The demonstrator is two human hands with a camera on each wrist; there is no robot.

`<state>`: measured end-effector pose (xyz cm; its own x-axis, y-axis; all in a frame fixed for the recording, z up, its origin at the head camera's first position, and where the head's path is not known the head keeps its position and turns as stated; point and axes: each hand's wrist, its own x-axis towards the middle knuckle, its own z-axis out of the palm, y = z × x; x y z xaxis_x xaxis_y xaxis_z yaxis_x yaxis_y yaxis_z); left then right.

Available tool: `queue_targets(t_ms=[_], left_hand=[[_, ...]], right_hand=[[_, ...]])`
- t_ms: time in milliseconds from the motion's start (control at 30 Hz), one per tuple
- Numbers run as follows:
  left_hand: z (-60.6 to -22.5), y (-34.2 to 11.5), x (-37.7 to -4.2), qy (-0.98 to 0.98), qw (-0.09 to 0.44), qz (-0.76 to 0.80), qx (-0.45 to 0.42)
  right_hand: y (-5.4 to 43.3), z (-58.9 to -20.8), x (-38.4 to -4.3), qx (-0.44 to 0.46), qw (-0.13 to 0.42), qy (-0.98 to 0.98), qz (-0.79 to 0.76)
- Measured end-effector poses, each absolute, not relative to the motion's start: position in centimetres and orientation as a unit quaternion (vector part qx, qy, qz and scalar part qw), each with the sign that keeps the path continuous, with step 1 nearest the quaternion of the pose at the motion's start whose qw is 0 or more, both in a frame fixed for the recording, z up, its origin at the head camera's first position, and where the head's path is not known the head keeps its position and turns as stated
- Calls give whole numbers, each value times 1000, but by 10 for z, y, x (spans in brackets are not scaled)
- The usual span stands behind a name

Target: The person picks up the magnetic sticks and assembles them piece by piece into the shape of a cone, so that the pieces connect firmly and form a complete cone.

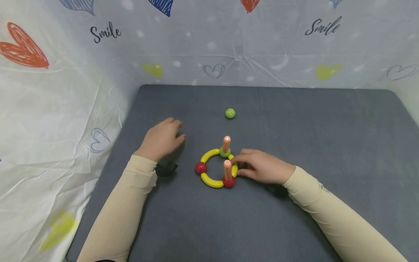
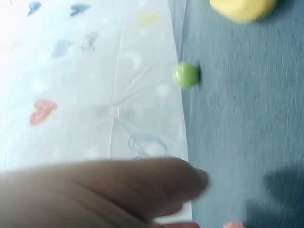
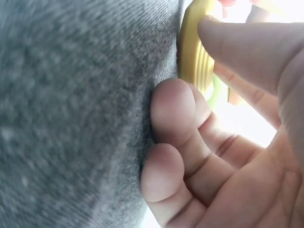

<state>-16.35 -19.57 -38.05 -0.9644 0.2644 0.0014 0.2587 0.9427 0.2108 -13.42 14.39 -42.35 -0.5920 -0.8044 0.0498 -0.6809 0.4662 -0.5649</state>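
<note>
On the table lies a ring of yellow curved pieces (image 1: 211,181) joined by a red ball (image 1: 200,168) on the left, a second red ball (image 1: 228,182) at the lower right and a green ball (image 1: 224,153) at the top. Two orange pegs (image 1: 227,169) stand up from the lower red ball and the green one. My right hand (image 1: 266,166) pinches the right-hand yellow curved piece (image 3: 192,52) between thumb and fingers, its other fingertips near the cloth. Left of the ring, my left hand (image 1: 161,140) holds nothing, its fingers loosely bent.
A loose green ball (image 1: 230,113) lies beyond the ring, towards the back of the dark grey table (image 1: 311,123). A white cloth (image 1: 196,40) printed with hearts and words hangs behind the table and along its left side.
</note>
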Motion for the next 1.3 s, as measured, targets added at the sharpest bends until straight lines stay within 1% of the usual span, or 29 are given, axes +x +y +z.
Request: queue_targets(t_ms=[167,267,400,567,633,733,800,933,1067,1300], left_hand=[[-385,-209,-168,990,44,102,87],[-390,-212,-170,990,54,108,68],[-396,-211,-174,986,64,134,71],[-395,-199,-173,973,103,190,83],[-391,-192,-170,962,125,228,89],[-384,-183,-165,936,141,303,111],[-378,-177,-160,916,141,352,130],[-368,-168,-151,881,124,422,172],[-364,-164,-145,854,125,461,205],[-370,-164,-147,833,161,470,243]], right_hand=[[145,-424,-135,-430,110,851,-280],[145,-424,-135,-426,110,853,-280],[144,-423,-135,-423,113,854,-281],[144,-424,-136,-426,107,854,-280],[144,-424,-136,-426,105,854,-279],[143,-424,-136,-425,104,855,-279],[143,-424,-136,-424,105,855,-280],[142,-423,-136,-420,111,856,-281],[141,-422,-137,-418,113,857,-280],[142,-423,-136,-410,118,859,-284]])
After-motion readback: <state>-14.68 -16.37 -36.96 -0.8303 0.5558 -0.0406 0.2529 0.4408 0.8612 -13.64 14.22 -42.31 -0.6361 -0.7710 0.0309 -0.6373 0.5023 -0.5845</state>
